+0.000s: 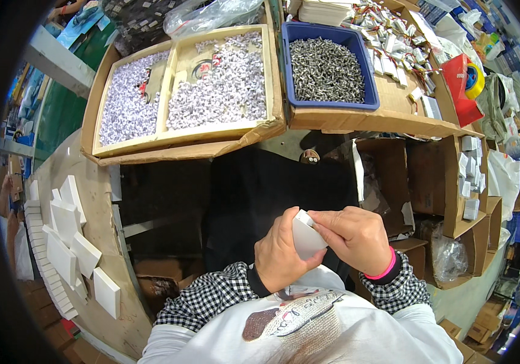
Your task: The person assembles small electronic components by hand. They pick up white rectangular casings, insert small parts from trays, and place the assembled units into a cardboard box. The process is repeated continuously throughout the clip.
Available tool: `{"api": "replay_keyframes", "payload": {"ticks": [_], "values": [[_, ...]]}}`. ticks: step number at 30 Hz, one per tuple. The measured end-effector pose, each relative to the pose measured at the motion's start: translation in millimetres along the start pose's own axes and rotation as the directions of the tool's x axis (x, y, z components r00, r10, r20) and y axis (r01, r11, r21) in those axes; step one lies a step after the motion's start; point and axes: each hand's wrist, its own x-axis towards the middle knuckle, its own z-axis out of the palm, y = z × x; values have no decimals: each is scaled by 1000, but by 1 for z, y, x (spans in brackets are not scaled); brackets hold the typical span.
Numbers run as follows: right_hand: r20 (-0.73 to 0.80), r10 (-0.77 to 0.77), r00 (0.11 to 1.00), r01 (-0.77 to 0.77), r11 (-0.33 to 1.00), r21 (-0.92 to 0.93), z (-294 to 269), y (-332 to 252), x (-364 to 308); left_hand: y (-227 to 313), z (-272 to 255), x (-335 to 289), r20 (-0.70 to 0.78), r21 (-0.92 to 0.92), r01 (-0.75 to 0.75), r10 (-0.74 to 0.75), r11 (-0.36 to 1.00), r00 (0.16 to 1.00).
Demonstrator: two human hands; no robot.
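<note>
Left hand [279, 255] grips a flat white case [307, 240], just off center toward five o'clock and apparently light, stiff and slick, best held by its edges, as the right hand [357, 238] pinches its one o'clock corner.

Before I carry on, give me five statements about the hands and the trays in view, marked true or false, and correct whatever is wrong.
1. The left hand grips a flat white piece. True.
2. The right hand is inside the blue bin. False: its fingertips are at the upper part of the flat white piece.
3. Small metal parts fill the blue bin. True.
4. The wooden tray of small white pieces is right of the blue bin. False: it is to the left.
5. A pink band is on the right wrist. True.
</note>
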Motion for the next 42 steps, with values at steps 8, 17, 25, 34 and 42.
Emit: {"api": "replay_keyframes", "payload": {"ticks": [8,17,25,34,42], "values": [[111,-57,992,59,998,-16,18,0,-1,-14,1,1,-83,-144,-5,-7,990,997],[6,341,940,-279,758,589,62,5,-14,-70,-9,-16,-44,-708,-89,82,701,996],[-19,316,948,-255,799,545,64,10,-15,-64,-1,-11,36,-806,-47,129,590,991],[33,199,979,-190,852,488,51,19,-10,-59,4,-11,63,-866,29,50,500,997],[61,331,942,-314,797,515,61,10,-20,-63,9,-18,-14,-841,20,-58,540,998]]}}
